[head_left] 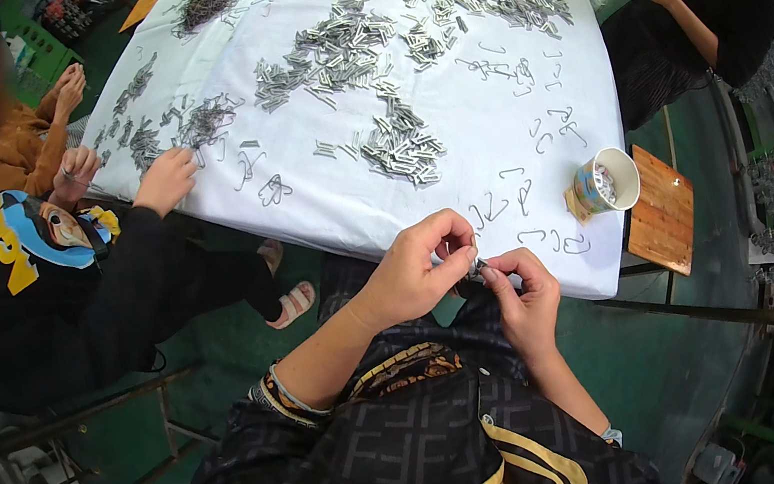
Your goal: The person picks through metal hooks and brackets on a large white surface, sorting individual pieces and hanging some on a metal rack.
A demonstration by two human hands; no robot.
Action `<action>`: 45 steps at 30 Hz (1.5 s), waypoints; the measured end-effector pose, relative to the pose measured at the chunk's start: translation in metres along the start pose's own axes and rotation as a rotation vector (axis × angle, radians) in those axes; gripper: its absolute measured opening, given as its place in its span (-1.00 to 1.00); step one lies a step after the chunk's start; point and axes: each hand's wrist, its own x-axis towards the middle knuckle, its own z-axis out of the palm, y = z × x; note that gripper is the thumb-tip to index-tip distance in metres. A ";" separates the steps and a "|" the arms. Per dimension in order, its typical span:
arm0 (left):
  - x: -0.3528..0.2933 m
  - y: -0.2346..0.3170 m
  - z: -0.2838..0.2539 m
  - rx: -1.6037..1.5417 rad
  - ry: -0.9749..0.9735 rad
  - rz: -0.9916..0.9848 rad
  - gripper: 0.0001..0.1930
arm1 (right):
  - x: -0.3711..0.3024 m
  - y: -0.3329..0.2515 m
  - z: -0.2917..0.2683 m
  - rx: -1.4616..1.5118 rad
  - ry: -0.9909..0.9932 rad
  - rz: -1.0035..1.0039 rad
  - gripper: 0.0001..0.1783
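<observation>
Close to the near edge of the table, my left hand and my right hand meet with thumbs and fingertips pinched together. Between them sits a small metal piece, mostly hidden by the fingers, so its exact kind does not show. On the white cloth just beyond lie several bent wire hooks, and a few more wire hooks rest to the right of my hands. Farther in, short silvery metal channel pieces form a loose heap.
A paper cup with small items stands at the table's right edge, beside a wooden stool. Larger metal heaps and a dark wire pile cover the white tablecloth. Co-workers sit left and right, hands at the table.
</observation>
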 end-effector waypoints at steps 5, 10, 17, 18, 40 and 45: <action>-0.005 -0.002 0.007 0.082 0.029 0.060 -0.89 | 0.001 -0.006 -0.001 -0.079 -0.030 -0.076 -0.95; -0.015 0.000 0.010 0.220 0.073 0.189 -0.91 | 0.020 0.024 -0.007 0.006 -0.048 -0.132 -0.95; -0.029 0.005 0.020 0.319 0.156 0.235 -0.91 | 0.090 0.079 0.042 -0.488 -0.050 -0.464 -0.74; -0.020 0.003 0.023 0.281 0.149 0.313 -0.90 | 0.098 0.084 0.040 -0.549 -0.032 -0.430 -0.71; -0.019 -0.008 0.026 0.319 0.328 0.280 -0.91 | 0.049 0.016 0.010 0.289 -0.194 0.071 -0.87; -0.021 -0.009 0.026 0.312 0.258 0.268 -0.88 | 0.028 -0.005 0.002 0.186 -0.141 -0.012 -0.89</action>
